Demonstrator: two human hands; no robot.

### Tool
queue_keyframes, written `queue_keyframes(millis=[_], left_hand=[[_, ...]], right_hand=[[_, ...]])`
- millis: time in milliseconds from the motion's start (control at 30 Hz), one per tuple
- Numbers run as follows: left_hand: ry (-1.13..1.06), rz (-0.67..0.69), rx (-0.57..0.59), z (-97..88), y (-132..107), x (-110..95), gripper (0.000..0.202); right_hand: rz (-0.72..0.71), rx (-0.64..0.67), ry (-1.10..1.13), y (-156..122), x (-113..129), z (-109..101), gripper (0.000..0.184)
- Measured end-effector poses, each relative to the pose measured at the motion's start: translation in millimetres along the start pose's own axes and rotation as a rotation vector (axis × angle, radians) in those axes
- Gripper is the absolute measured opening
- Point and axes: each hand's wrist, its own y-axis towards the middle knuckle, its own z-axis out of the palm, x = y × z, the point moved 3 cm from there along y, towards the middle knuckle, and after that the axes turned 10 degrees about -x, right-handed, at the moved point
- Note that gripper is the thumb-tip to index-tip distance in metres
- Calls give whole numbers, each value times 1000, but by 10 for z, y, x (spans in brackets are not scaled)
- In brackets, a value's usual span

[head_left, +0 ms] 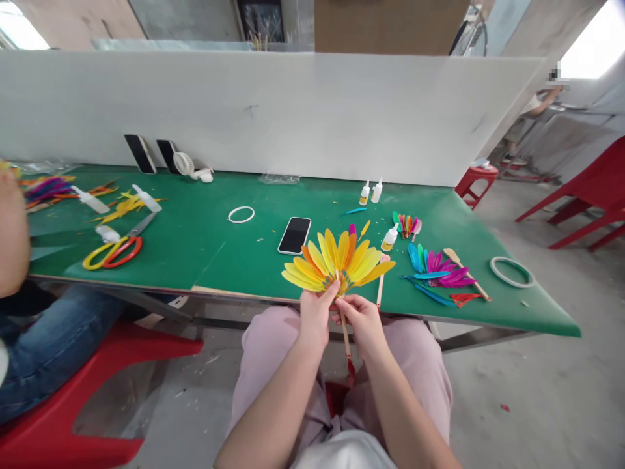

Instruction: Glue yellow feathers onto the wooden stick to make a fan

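Observation:
A fan of yellow and orange feathers [336, 260] on a thin wooden stick [346, 339] is held over the near edge of the green table [219, 254]. My left hand [315, 312] pinches the base of the feathers where they meet the stick. My right hand [361, 319] is closed on the stick just below, thumb pressed at the feather base. The stick's lower end hangs down between my knees.
A black phone [294, 235], glue bottles [370, 192] [389, 238], loose coloured feathers [442, 270], a wooden spoon stick [463, 270] and white rings [241, 214] [511, 271] lie on the table. Scissors [114, 251] sit at left near another person's arm [12, 234]. Red chairs stand at right.

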Motion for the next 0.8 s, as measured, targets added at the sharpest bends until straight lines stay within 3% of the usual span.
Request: queue_keyframes(millis=[233,400,800], left_hand=[[-118,-37,-60,41,-40,39,30],[-103,-73,-95,45,-32,49,38],[-47,-71,-59,16,18,124,38]], right_hand=[[-10,-8,-5,-31,-3,23,23],[-33,-31,-7,-53,0,47,23],[-34,-45,-26,-39,-18,16,25]])
